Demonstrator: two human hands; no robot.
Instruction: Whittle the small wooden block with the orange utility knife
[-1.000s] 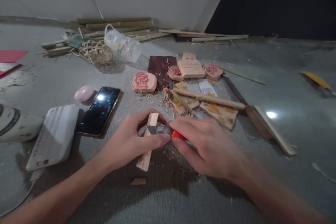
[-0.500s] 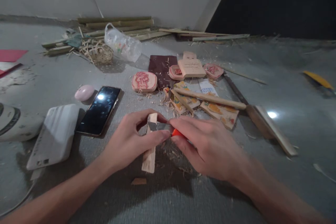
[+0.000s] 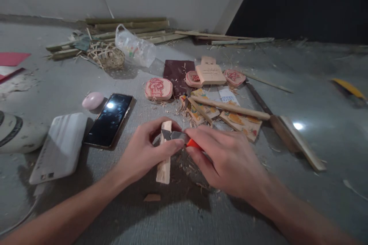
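My left hand is closed around a short flat strip of pale wood, which stands nearly upright in the view. In my right hand is a knife with an orange handle, most of it covered by the fingers. Its grey blade points left and lies against the upper part of the strip. The left thumb rests along the blade's lower side. Wood shavings and a small wood chip lie on the surface below.
To the left are a phone, a white power bank with a cable and a pink oval object. Ahead lie carved wooden blocks, a hammer-like wooden tool, bamboo lengths and a plastic bag. Something yellow lies far right.
The blade has turned so that more of its flat side shows against the strip. The strip has shifted slightly upward in the view; both hands keep their hold.
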